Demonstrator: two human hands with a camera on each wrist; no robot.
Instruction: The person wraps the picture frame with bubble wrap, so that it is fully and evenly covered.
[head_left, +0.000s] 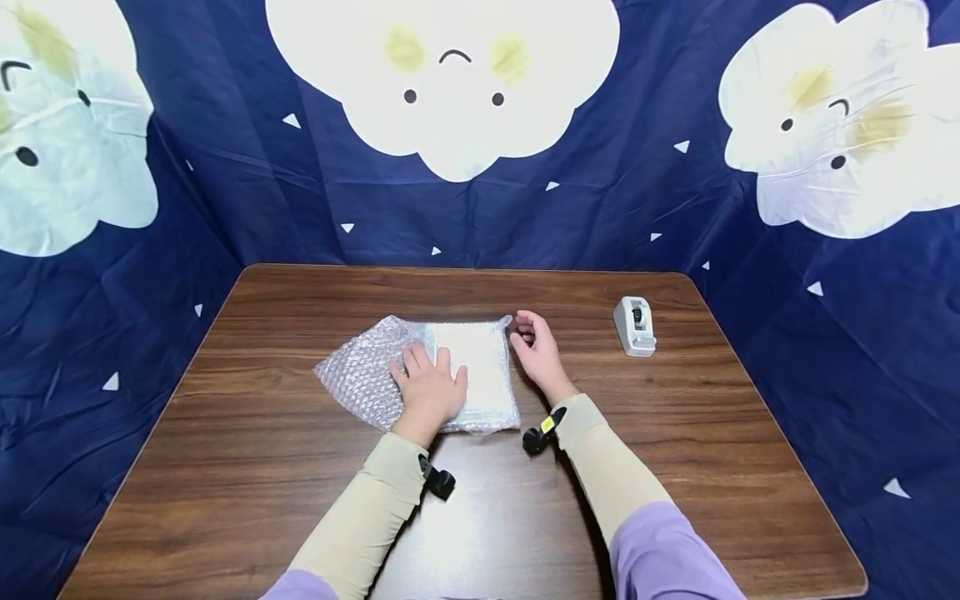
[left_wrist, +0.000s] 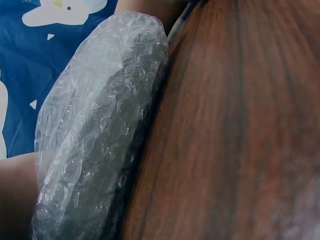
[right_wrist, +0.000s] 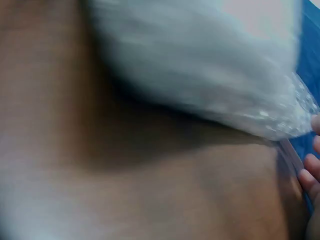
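Observation:
A flat, white rectangular thing (head_left: 483,367) lies on the table inside clear bubble wrap (head_left: 363,375), whose loose end spreads out to the left. My left hand (head_left: 429,390) rests on the package with its fingers spread, partly over the loose wrap. By the package's far right corner is my right hand (head_left: 538,354), its fingers loosely bent. In the right wrist view, those fingertips (right_wrist: 311,181) show right at the corner of the wrap. The left wrist view shows the near edge of the wrapped package (left_wrist: 105,130), thick and crinkled.
A white tape dispenser (head_left: 636,327) stands at the back right of the brown wooden table (head_left: 675,467). Dark blue cloth (head_left: 465,225) with white clouds and small triangles hangs behind the table and at both sides.

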